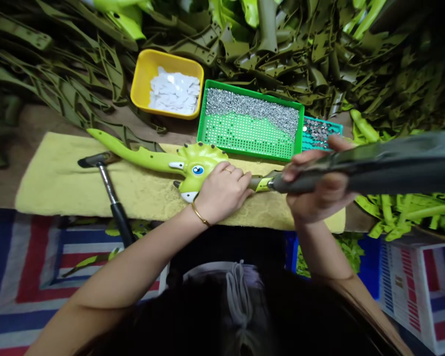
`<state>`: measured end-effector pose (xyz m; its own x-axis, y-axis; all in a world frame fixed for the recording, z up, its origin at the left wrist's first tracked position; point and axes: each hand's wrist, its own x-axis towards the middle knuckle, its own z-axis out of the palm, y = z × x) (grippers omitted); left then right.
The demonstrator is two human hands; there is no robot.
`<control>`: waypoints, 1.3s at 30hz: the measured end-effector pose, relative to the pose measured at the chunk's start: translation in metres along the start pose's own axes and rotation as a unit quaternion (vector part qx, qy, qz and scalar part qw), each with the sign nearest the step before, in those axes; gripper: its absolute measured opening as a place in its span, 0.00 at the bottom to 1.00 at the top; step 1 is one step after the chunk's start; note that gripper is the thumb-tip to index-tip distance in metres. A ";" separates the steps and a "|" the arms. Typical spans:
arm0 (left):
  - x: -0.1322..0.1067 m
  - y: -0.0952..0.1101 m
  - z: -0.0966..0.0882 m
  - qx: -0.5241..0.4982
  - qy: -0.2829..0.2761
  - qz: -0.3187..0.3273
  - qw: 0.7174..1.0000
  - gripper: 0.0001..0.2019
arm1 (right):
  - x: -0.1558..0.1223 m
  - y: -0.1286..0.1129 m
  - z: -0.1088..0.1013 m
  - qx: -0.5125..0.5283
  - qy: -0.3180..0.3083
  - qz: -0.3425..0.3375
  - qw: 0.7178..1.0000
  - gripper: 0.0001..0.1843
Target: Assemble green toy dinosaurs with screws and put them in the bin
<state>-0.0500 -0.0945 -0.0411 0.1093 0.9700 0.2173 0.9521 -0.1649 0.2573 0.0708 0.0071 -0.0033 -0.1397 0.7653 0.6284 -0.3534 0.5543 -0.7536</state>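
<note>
A lime-green plastic dinosaur toy (pixel 144 157) with a frilled, horned head and a blue eye lies on a yellow cloth (pixel 63 183). My left hand (pixel 224 190) is closed over its head end and presses it to the cloth. In my right hand (pixel 321 183) is a dark electric screwdriver (pixel 389 165), fingers wrapped round its body. The tool points left, and its tip meets the olive and green narrow part of the toy just right of my left hand. A hammer (pixel 109 185) with a black grip lies on the cloth to the left.
Behind the cloth stand a yellow tub (pixel 141 84) of white pieces, a green perforated tray (pixel 244 136) of screws and a teal tray (pixel 315 143) of small round metal parts. Olive plastic parts (pixel 292 64) pile up at the back; lime-green parts (pixel 411 210) lie at right.
</note>
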 end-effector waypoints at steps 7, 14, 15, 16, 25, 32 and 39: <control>-0.001 -0.001 -0.002 0.005 0.013 0.011 1.000 0.17 | 0.049 0.074 -0.002 -0.124 0.099 0.016 0.987 0.21; 0.000 -0.003 -0.002 -0.001 0.019 0.019 1.000 0.17 | 0.041 0.089 -0.001 -0.120 0.151 -0.012 0.981 0.25; 0.000 -0.002 -0.002 0.002 0.022 0.020 1.000 0.17 | 0.040 0.087 0.001 -0.115 0.149 -0.014 0.982 0.24; -0.001 -0.002 -0.002 0.005 0.024 0.021 0.999 0.17 | 0.040 0.085 0.001 -0.110 0.147 -0.014 0.983 0.23; 0.000 -0.001 -0.002 0.019 0.025 0.019 0.999 0.16 | 0.045 0.042 0.003 -0.055 0.138 -0.023 0.989 0.18; 0.000 -0.001 -0.002 -0.006 -0.002 0.001 1.000 0.17 | 0.009 0.005 0.007 -0.001 0.079 0.017 0.997 0.16; 0.001 0.000 -0.004 -0.004 -0.016 0.001 1.000 0.17 | -0.005 0.014 0.005 -0.038 0.024 0.057 0.997 0.18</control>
<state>-0.0511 -0.0943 -0.0369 0.1196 0.9749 0.1878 0.9498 -0.1674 0.2643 0.0616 0.0097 -0.0162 -0.1301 0.8389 0.5285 -0.2665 0.4838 -0.8336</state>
